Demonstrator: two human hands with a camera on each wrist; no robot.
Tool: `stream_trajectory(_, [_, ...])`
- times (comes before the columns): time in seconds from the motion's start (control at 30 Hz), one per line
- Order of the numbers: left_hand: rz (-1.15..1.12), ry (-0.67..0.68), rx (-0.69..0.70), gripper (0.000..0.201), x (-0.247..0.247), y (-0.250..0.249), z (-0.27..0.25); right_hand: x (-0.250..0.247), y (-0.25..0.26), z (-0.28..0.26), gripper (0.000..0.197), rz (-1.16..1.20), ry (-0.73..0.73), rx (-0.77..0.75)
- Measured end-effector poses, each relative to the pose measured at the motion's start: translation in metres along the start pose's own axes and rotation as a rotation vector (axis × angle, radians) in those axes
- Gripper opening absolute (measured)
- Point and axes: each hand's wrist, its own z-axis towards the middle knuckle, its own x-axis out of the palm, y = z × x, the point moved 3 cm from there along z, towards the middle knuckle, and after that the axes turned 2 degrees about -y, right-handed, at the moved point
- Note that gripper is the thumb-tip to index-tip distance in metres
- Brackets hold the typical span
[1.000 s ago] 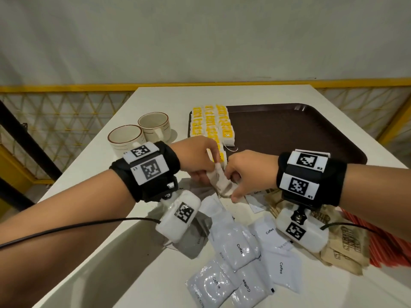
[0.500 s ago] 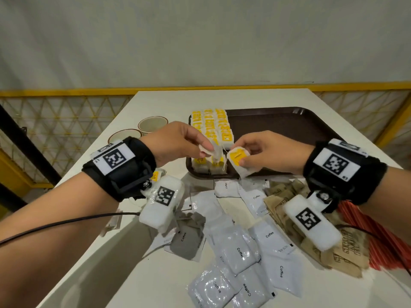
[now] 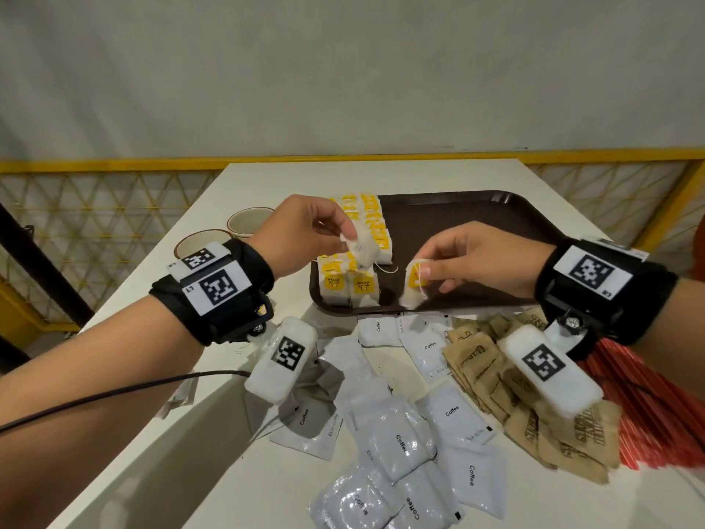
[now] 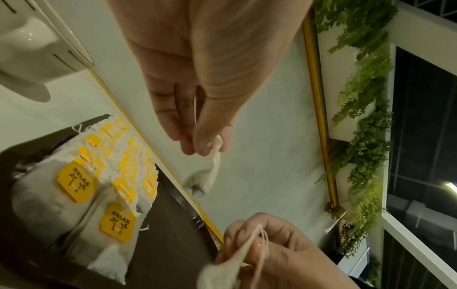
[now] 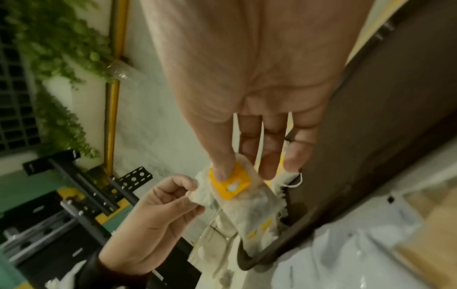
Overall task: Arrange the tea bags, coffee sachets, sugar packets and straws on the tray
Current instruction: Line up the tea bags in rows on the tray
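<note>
My left hand [image 3: 349, 242] pinches a white tea bag [image 3: 364, 253] by its corner above the tray's front left; the bag [image 4: 212, 172] hangs from the fingertips [image 4: 197, 146]. My right hand [image 3: 423, 274] pinches a second tea bag [image 3: 414, 286] at its yellow tag [image 5: 230, 183], just over the tray's front rim. A thin string trails between the two bags. Rows of yellow-tagged tea bags [image 3: 349, 284] stand on the left part of the brown tray [image 3: 477, 231].
On the white table in front of the tray lie several white coffee sachets [image 3: 396, 440], brown sugar packets [image 3: 496, 376] and red straws [image 3: 648, 406]. Two cups [image 3: 250, 223] stand left of the tray. The tray's right part is bare.
Both hands came up from the table to the tray's front left. They have drawn apart, each holding its own tea bag, and the left hand has risen.
</note>
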Motion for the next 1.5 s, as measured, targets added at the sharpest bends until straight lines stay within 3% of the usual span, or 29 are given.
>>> stream_trajectory(0.17, [0.062,0.05,0.051,0.004,0.011,-0.003,0.015,-0.009,-0.001,0.013,0.007,-0.188,-0.134,-0.061])
stream_trajectory(0.4, [0.161,0.134,-0.016,0.008,0.032,0.003,0.061,-0.027,-0.007,0.037,0.012,-0.351,-0.317,-0.056])
stream_trajectory(0.5, [0.143,0.187,-0.095,0.018,0.04,0.007,0.077,-0.031,-0.009,0.045,0.008,-0.29,-0.275,-0.046])
stream_trajectory(0.63, [0.101,0.375,-0.134,0.033,0.05,0.007,0.087,-0.033,-0.008,0.05,0.012,-0.18,-0.111,-0.03])
stream_trajectory(0.87, [0.311,0.502,-0.122,0.028,0.063,0.013,0.098,-0.012,-0.014,0.063,0.009,-0.142,0.01,-0.002])
stream_trajectory(1.03, [0.375,0.469,-0.072,0.032,0.063,0.011,0.103,0.001,-0.016,0.075,0.01,-0.039,0.037,0.04])
stream_trajectory(1.27, [0.401,0.409,-0.037,0.025,0.061,0.022,0.104,0.009,-0.03,0.088,0.015,-0.078,-0.177,0.054])
stream_trajectory(1.37, [0.382,0.268,-0.015,0.019,0.048,0.024,0.106,0.003,-0.033,0.086,0.021,-0.114,-0.28,0.038])
stream_trajectory(1.5, [0.453,0.258,-0.056,0.011,0.038,0.03,0.104,-0.004,-0.037,0.078,0.025,-0.167,-0.25,0.062])
